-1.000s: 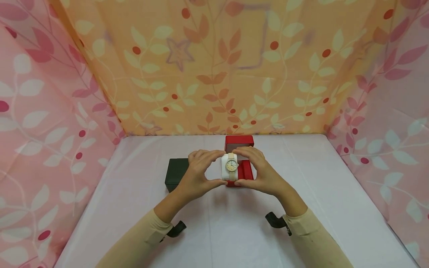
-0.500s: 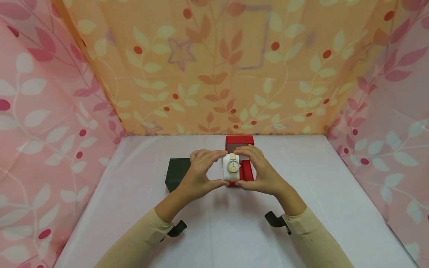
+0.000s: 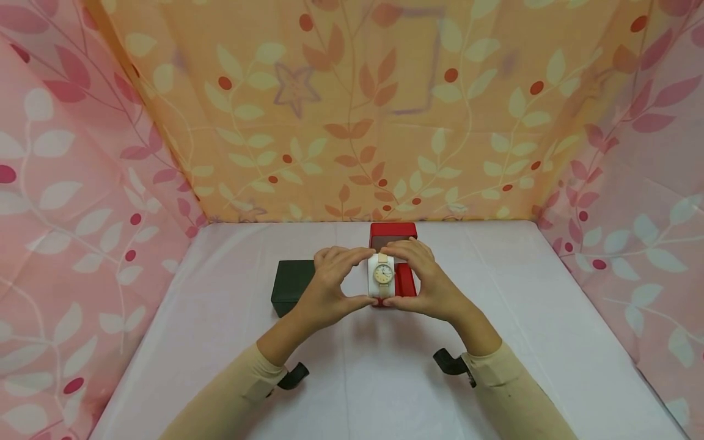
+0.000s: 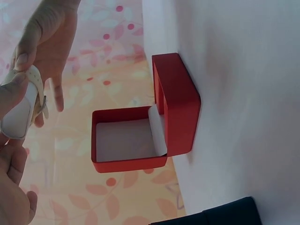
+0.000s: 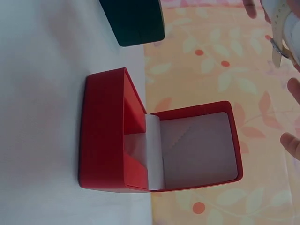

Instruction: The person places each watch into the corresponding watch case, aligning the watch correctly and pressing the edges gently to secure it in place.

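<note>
A wristwatch (image 3: 383, 273) with a pale round dial and cream strap is wrapped around a white cushion (image 3: 372, 284), held up by both hands. My left hand (image 3: 323, 290) pinches it from the left, fingertips at the top end and thumb at the bottom. From the right, my right hand (image 3: 428, 282) grips the same two ends. The strap's buckle (image 4: 44, 105) shows on the side away from the dial. Behind the hands a red watch box (image 3: 406, 280) stands with its lid (image 3: 393, 230) raised; the right wrist view shows a slot in its base (image 5: 105, 136).
A closed dark green box (image 3: 289, 282) sits left of the red one, partly behind the left hand. White cloth (image 3: 352, 391) covers the table. Patterned fabric walls (image 3: 352, 146) rise at the back and both sides. Black mounts (image 3: 294, 376) hang at the wrists.
Both hands hold the watch and cushion throughout; these have shifted slightly to the right. The red and green boxes have stayed in place.
</note>
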`<action>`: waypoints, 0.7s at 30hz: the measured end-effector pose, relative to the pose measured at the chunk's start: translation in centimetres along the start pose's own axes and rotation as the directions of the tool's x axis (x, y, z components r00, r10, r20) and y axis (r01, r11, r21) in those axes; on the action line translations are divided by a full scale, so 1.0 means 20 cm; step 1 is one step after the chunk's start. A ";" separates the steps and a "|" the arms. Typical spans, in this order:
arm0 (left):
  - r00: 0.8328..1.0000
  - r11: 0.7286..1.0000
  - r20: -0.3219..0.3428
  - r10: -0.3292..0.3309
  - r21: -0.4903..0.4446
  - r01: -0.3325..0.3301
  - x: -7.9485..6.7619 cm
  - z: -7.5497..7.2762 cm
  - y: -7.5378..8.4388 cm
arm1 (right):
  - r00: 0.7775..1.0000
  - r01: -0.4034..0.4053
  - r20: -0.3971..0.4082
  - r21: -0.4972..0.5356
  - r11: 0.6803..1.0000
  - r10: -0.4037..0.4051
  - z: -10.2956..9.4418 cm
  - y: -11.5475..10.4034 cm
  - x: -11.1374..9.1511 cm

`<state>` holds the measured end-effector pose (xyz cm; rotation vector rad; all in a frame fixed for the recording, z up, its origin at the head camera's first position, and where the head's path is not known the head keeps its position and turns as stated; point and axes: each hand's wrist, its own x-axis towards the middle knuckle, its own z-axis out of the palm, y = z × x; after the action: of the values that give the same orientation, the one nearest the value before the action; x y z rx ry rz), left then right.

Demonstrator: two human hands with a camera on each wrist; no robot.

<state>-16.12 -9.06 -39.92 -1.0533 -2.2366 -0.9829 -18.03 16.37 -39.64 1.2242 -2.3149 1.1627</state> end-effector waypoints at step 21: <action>0.999 0.989 -0.038 0.011 0.145 -0.006 0.02 0.01 -0.04 | 0.984 -0.124 -0.106 0.153 0.980 0.141 0.07 -0.08 0.03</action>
<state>-16.91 -9.10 -40.07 -0.9712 -2.2329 -0.8166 -16.98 14.52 -39.34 1.0301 -2.2888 1.4315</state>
